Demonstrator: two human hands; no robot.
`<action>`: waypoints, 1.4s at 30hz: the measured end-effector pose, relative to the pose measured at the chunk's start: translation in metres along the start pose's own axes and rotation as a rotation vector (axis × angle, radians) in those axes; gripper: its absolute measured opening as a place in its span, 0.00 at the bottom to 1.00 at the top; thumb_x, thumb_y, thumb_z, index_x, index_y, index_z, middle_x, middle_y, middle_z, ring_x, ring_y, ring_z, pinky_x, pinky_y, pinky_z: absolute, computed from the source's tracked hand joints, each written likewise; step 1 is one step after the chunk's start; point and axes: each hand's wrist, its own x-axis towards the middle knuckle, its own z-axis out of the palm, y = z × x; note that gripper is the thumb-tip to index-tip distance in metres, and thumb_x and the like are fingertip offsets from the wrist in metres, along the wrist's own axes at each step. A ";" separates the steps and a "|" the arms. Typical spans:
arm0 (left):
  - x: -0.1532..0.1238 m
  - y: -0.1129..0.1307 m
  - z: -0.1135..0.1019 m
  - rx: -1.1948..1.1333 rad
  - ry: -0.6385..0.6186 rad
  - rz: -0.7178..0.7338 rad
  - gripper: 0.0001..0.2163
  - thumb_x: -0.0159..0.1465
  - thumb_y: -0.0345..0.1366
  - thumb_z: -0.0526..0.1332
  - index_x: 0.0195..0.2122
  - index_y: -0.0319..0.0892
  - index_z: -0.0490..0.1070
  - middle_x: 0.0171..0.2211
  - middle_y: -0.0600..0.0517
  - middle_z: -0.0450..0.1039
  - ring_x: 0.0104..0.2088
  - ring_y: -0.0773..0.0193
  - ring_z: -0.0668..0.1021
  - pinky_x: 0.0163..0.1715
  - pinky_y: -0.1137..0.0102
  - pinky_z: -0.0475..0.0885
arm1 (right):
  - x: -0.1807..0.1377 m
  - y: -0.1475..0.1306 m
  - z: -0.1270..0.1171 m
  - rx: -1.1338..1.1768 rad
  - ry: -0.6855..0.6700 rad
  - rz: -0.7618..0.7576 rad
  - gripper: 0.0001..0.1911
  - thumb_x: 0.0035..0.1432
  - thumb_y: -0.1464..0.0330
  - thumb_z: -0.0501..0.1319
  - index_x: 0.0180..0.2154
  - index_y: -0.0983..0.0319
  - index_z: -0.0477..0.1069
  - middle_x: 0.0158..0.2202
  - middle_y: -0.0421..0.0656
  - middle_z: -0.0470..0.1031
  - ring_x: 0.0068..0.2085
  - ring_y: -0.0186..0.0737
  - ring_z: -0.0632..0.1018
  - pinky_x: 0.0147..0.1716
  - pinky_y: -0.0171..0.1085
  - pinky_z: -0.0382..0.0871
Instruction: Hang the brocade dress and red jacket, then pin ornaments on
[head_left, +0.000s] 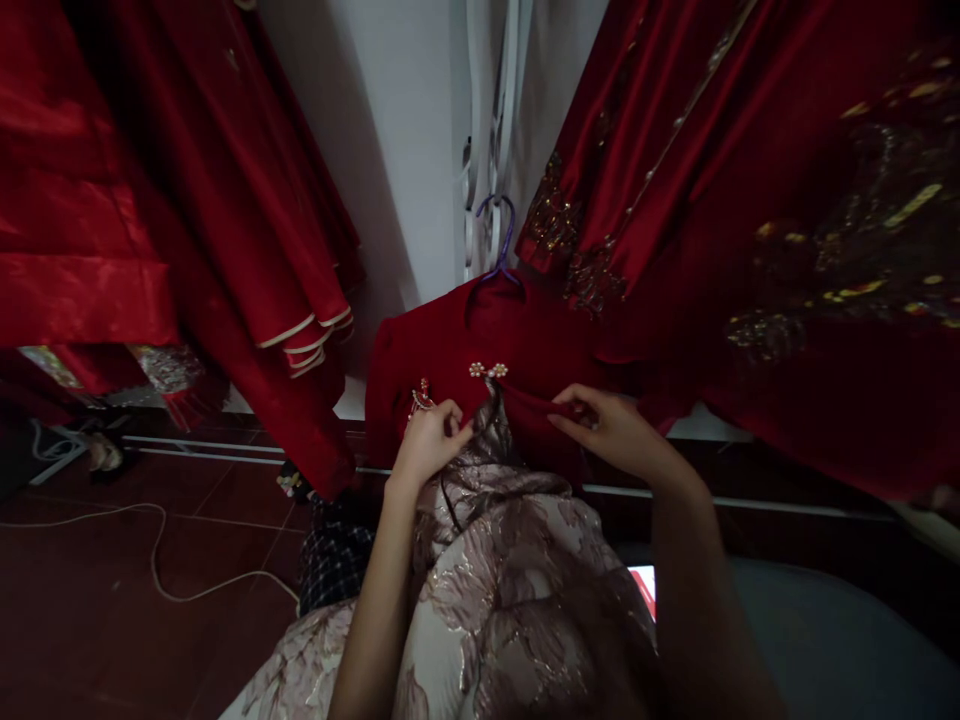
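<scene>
A dark red jacket (435, 340) hangs on a purple hanger (504, 240) in front of me. A flower-shaped clasp (489, 370) of pearl-like beads sits at its front, and a beaded ornament (422, 396) is on the left side. My right hand (611, 428) is closed, pinching the jacket's front edge between thumb and fingers. My left hand (436, 440) is closed at the opposite front edge, its grip partly hidden. Between my hands, shiny floral brocade fabric (517, 570) rises to a narrow point under the clasp and spreads down toward me.
Red garments (285, 230) hang at the left, and sequinned red ones (750, 200) at the right. A white metal rail (480, 120) runs down the wall. A pale cable (161, 550) crosses the tiled floor. A lit screen (643, 588) shows beside a grey surface (817, 640).
</scene>
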 end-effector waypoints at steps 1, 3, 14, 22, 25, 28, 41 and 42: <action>0.000 0.006 0.005 -0.014 -0.018 0.012 0.07 0.59 0.39 0.57 0.29 0.41 0.67 0.20 0.57 0.66 0.21 0.72 0.69 0.25 0.78 0.61 | -0.001 -0.002 0.000 0.018 -0.010 0.018 0.10 0.52 0.62 0.59 0.34 0.61 0.68 0.30 0.41 0.73 0.29 0.34 0.73 0.27 0.32 0.65; 0.001 0.012 0.016 -0.024 -0.069 0.039 0.06 0.59 0.39 0.56 0.30 0.42 0.67 0.21 0.58 0.65 0.22 0.72 0.68 0.26 0.77 0.62 | -0.002 -0.008 0.001 0.068 -0.053 0.045 0.10 0.52 0.61 0.59 0.33 0.61 0.66 0.28 0.40 0.73 0.28 0.34 0.73 0.26 0.32 0.64; -0.004 -0.041 0.062 -0.168 -0.173 0.029 0.24 0.57 0.30 0.58 0.56 0.46 0.61 0.44 0.49 0.63 0.45 0.65 0.70 0.50 0.69 0.64 | -0.003 -0.024 0.020 0.444 -0.359 0.082 0.20 0.47 0.60 0.64 0.36 0.61 0.59 0.26 0.35 0.66 0.25 0.28 0.69 0.23 0.28 0.62; -0.001 -0.063 0.011 -0.231 0.449 -0.138 0.07 0.57 0.34 0.59 0.37 0.41 0.67 0.37 0.51 0.68 0.33 0.69 0.72 0.36 0.72 0.69 | -0.002 -0.017 0.021 0.459 -0.438 0.106 0.20 0.43 0.62 0.67 0.35 0.61 0.60 0.24 0.33 0.66 0.24 0.26 0.68 0.21 0.27 0.58; -0.002 -0.067 0.009 -0.394 0.410 -0.092 0.12 0.57 0.32 0.59 0.43 0.42 0.64 0.41 0.49 0.68 0.36 0.68 0.73 0.38 0.71 0.69 | 0.000 -0.015 0.024 0.476 -0.428 0.094 0.20 0.42 0.61 0.67 0.35 0.61 0.62 0.24 0.34 0.68 0.25 0.27 0.70 0.23 0.28 0.60; 0.000 -0.065 0.017 -0.511 0.359 -0.056 0.13 0.58 0.30 0.58 0.45 0.43 0.64 0.42 0.48 0.68 0.39 0.68 0.73 0.42 0.70 0.69 | 0.004 -0.013 0.028 0.447 -0.311 0.104 0.21 0.39 0.59 0.68 0.33 0.61 0.64 0.23 0.36 0.72 0.26 0.32 0.74 0.26 0.30 0.65; 0.005 -0.055 0.020 -0.812 0.414 -0.204 0.15 0.55 0.33 0.61 0.44 0.38 0.70 0.42 0.44 0.73 0.41 0.62 0.76 0.39 0.68 0.73 | 0.073 -0.037 0.125 0.283 0.208 -0.031 0.19 0.40 0.56 0.68 0.28 0.62 0.66 0.25 0.42 0.75 0.26 0.38 0.77 0.25 0.33 0.69; 0.004 -0.054 0.019 -0.809 0.420 -0.210 0.15 0.55 0.33 0.60 0.44 0.39 0.71 0.43 0.44 0.73 0.42 0.62 0.76 0.40 0.68 0.73 | 0.078 -0.039 0.131 0.266 0.200 -0.034 0.18 0.40 0.56 0.67 0.28 0.62 0.67 0.24 0.42 0.75 0.26 0.38 0.77 0.26 0.33 0.69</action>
